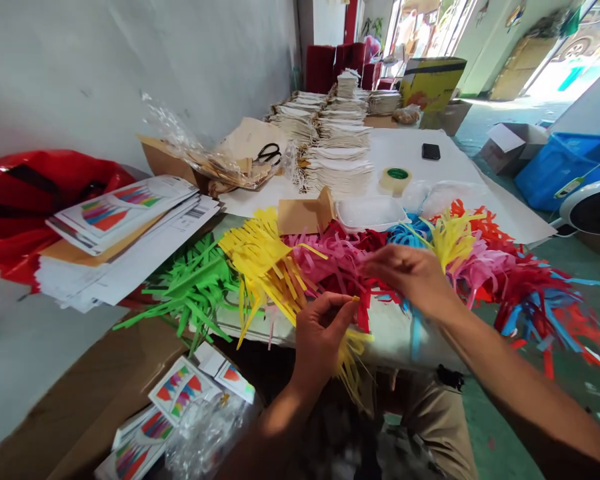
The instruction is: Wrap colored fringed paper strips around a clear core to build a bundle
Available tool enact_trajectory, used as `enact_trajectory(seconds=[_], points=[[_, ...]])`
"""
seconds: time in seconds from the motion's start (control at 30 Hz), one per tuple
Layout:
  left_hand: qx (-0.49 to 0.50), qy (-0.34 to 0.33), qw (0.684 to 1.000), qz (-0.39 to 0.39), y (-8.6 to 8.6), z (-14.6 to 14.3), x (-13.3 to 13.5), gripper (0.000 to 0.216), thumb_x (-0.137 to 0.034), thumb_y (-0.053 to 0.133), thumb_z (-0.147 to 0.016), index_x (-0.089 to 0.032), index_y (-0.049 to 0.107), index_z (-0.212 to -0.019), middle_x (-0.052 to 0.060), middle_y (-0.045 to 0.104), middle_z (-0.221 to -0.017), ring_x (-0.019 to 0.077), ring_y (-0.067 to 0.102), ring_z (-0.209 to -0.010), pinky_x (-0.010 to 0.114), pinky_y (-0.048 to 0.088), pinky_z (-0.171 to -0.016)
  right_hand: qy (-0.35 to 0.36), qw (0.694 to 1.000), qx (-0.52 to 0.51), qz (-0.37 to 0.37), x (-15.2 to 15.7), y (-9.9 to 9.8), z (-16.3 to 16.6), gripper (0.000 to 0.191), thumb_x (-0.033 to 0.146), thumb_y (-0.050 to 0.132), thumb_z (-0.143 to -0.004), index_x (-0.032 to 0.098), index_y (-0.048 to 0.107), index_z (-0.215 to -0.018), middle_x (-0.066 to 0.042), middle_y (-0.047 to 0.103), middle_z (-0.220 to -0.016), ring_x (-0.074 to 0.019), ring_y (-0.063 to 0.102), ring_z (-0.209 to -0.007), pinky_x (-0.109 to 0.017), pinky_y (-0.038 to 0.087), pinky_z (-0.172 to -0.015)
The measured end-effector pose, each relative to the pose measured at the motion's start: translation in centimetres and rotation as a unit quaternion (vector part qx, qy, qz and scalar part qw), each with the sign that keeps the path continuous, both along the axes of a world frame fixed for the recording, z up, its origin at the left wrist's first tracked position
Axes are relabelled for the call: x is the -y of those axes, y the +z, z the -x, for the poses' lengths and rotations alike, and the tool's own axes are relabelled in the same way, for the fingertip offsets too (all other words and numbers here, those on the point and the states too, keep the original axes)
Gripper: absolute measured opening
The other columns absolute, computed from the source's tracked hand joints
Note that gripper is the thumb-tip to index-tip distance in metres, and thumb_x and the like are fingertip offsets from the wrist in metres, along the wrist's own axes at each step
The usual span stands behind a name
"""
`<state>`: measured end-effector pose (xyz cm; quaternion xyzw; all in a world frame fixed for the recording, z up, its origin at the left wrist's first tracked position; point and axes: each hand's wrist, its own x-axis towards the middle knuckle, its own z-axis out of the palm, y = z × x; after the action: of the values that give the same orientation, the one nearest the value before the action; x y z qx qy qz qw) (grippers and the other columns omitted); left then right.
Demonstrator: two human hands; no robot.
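My left hand is closed round a bunch of yellow paper fringe that hangs down below the table edge. My right hand reaches into the pink and red paper fringe on the table, its fingers curled and pinching among the strips; what it grips is not clear. Heaps of cut paper fringe lie in a row along the table front: green, yellow, pink, red, blue, then a mixed heap at the right.
Printed card sheets are stacked at the left beside a red plastic bag. Behind are a clear plastic tray, a tape roll, scissors, a phone and piles of tied bundles. Packets lie on a cardboard box at lower left.
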<state>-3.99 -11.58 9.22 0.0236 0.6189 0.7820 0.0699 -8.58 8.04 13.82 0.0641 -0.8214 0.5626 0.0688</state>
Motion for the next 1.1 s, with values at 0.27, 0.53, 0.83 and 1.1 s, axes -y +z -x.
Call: enact_trajectory(seconds=[0.27, 0.53, 0.83, 1.1], points=[[-0.16, 0.013, 0.982, 0.096, 1.5, -1.9, -0.2, 0.012, -0.032, 0.076, -0.095, -0.022, 0.08, -0.088, 0.001, 0.072, -0.085, 0.0145, 0.067, -0.081, 0.027, 0.052, -0.078, 0.05, 0.998, -0.005, 0.037, 0.8, -0.4, -6.9, 0.016, 0.042, 0.079, -0.093, 0.026, 0.08, -0.093, 0.001, 0.076, -0.087, -0.0131, 0.068, -0.079, -0.024, 0.052, -0.074], [-0.215, 0.01, 0.965, 0.151, 1.8, -2.9, -0.3, 0.01, -0.03, 0.077, -0.094, -0.023, 0.079, -0.088, 0.001, 0.074, -0.087, 0.0142, 0.068, -0.083, 0.026, 0.053, -0.082, 0.041, 0.987, -0.118, -0.105, 1.1, 0.2, -8.9, 0.008, 0.032, 0.07, -0.101, 0.025, 0.072, -0.098, -0.001, 0.074, -0.094, -0.0149, 0.068, -0.087, -0.028, 0.051, -0.08], [-0.072, -0.037, 0.995, 0.061, 1.3, -3.4, -0.1, 0.029, -0.034, 0.083, -0.088, -0.023, 0.072, -0.113, 0.001, 0.074, -0.093, 0.0152, 0.074, -0.086, 0.025, 0.058, -0.08, -0.002, 0.99, -0.089, -0.113, 0.6, -0.2, -9.6, 0.014, 0.038, 0.064, -0.103, 0.026, 0.067, -0.096, -0.002, 0.071, -0.092, -0.0172, 0.065, -0.082, -0.03, 0.051, -0.077], [-0.086, -0.035, 0.994, 0.065, 1.1, -3.8, -0.9, 0.023, -0.033, 0.086, -0.086, -0.023, 0.072, -0.101, 0.001, 0.074, -0.094, 0.0147, 0.072, -0.09, 0.024, 0.058, -0.083, 0.034, 0.999, 0.001, -0.028, 0.3, -1.0, -10.2, 0.02, 0.046, 0.07, -0.098, 0.027, 0.074, -0.103, -0.003, 0.075, -0.102, -0.019, 0.068, -0.093, -0.031, 0.053, -0.086]])
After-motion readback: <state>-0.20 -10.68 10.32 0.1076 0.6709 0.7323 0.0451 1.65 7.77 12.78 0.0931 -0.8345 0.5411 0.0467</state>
